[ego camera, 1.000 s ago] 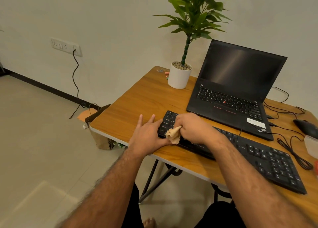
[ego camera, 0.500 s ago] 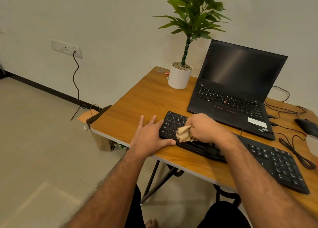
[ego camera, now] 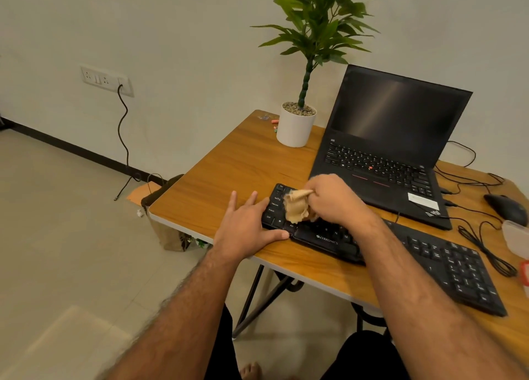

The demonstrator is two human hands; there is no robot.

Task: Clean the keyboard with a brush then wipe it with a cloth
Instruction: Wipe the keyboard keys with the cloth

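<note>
Colours on and around the desk

A tan cloth (ego camera: 297, 209) is seen over a black keyboard (ego camera: 429, 253) with white lettering; the desk (ego camera: 243, 164) is orange-brown woodgrain, the laptop (ego camera: 383, 150) black with red accents, the pot (ego camera: 294, 127) white, the plant (ego camera: 320, 18) green, the mouse (ego camera: 508, 207) black.

Right hand (ego camera: 333, 200) with bunched tan cloth (ego camera: 297, 209): shifted from near edge of keyboard (ego camera: 400, 245) toward its far left corner keys; more cloth now showing beyond fingers.
</note>
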